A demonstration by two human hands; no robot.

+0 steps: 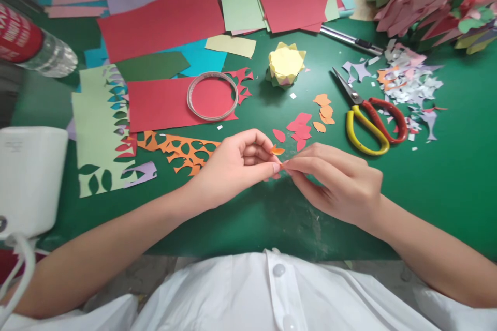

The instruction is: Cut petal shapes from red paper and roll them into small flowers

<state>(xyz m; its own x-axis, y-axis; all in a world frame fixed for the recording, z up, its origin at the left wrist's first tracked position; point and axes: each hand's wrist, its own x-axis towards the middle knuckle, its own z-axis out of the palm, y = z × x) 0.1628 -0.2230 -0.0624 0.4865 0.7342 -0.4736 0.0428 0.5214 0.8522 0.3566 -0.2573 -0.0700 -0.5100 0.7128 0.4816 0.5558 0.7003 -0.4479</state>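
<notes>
My left hand [248, 160] and my right hand [330, 178] meet over the green table, fingertips nearly touching. Between the left thumb and fingers is an orange paper petal piece [277, 150]. The right thumb and forefinger pinch its lower end, so both hands are closed on it. Just beyond the fingers lie loose red paper petals [300, 127] and orange paper petals [326, 113]. Farther back stands a yellow paper flower [286, 63] with green underneath. What sits under the fingertips is partly hidden.
Scissors [368, 123] with red and yellow handles lie at right, near paper scraps [411, 77]. A tape roll [212, 96] rests on red paper at left. Orange cut-out paper [184, 151] is beside my left hand. A bottle [31, 41] and white device [33, 176] are far left.
</notes>
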